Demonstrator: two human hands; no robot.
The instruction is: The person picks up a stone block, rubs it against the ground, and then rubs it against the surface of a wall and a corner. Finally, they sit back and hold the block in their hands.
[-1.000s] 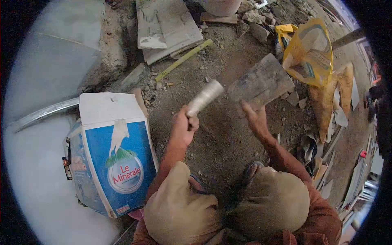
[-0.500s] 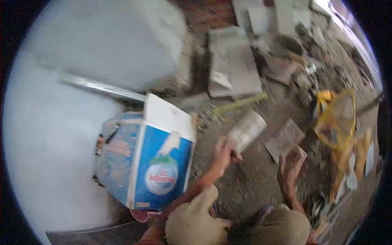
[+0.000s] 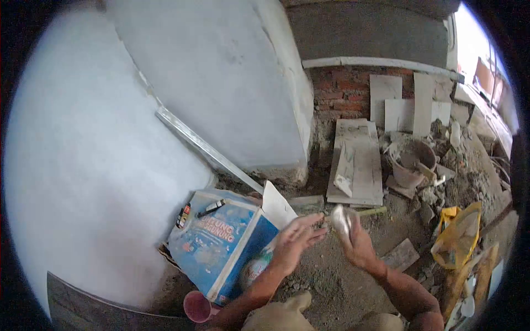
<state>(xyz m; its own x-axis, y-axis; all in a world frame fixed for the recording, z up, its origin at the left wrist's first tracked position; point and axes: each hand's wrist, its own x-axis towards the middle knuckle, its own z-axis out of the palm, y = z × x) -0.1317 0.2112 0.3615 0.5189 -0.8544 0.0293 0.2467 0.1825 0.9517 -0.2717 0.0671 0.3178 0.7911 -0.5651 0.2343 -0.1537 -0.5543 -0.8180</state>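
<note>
The blue box (image 3: 190, 248) bears 2 large printed lines, the lower seemingly ending "GUNUNG". Beside the box, the left hand (image 3: 291, 247) is open, fingers spread; the right hand (image 3: 361, 251) grips a silvery piece (image 3: 340, 223), raised. Atop the box, 2 tubes (image 3: 211, 207) have unreadable labels.

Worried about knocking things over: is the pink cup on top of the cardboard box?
No, the pink cup is beside the cardboard box.

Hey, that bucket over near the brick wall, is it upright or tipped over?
Upright. The bucket has its round mouth facing up and its side narrowing down toward the ground.
</note>
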